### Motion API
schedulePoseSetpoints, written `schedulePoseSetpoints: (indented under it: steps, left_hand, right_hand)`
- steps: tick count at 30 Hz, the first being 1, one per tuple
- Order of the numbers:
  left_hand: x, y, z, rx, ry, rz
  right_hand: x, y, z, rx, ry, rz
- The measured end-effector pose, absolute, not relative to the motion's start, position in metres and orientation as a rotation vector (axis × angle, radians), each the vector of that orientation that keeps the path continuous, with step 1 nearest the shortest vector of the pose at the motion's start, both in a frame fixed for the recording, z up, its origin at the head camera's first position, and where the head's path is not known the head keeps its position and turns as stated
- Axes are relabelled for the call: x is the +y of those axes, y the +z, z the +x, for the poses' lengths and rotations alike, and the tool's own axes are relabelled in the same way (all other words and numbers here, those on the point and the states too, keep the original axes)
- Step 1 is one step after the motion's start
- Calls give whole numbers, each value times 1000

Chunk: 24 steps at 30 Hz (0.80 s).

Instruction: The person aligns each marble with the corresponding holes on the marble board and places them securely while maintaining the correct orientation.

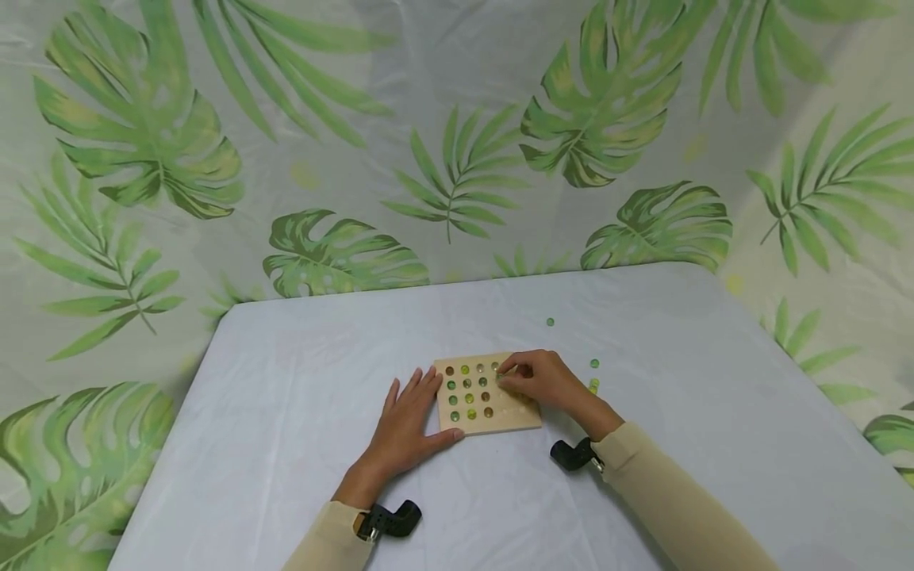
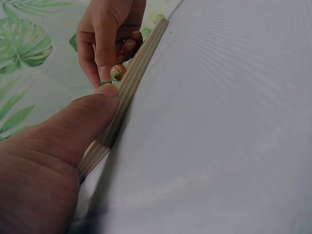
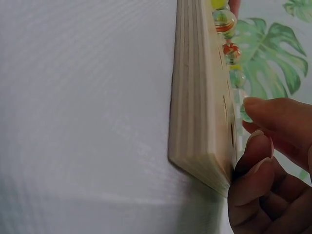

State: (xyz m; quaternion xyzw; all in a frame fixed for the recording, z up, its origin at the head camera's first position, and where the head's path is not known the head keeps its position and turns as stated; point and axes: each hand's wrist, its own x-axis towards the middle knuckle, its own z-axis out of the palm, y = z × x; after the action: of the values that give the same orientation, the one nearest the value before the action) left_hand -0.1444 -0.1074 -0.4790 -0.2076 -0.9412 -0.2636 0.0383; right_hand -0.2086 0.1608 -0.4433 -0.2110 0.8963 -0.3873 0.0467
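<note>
Beige-sleeved left hand [image 1: 407,424]: fingers spread, touching left side of 1 wooden board [image 1: 516,420] on the table [image 1: 300,357]. 13 marbles [image 1: 469,398] visible in it. Right hand [image 1: 540,381] pinches 1 more marble [image 1: 500,378], mostly hidden, over the board. At least 4 loose marbles [image 1: 595,363] further right. Wrist views show the board's striped edge; head view doesn't.

Left arm [image 1: 328,539] and right arm [image 1: 681,500] both reached forward. Left hand [image 1: 407,424]: palm down, fingers [image 1: 412,384] spread, thumb [image 1: 444,439] out sideways. Right hand [image 1: 546,381] angled inward, thumb and index tips close, other fingers curled.
</note>
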Motion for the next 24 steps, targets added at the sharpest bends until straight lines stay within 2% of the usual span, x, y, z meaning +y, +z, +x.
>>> schedulePoseSetpoints:
  steps: [24]
  left_hand:
    - [-108,-481,-145,-2877,-799,-636]
  right_hand:
    - [156,-445,-209,2739,-1134,-603]
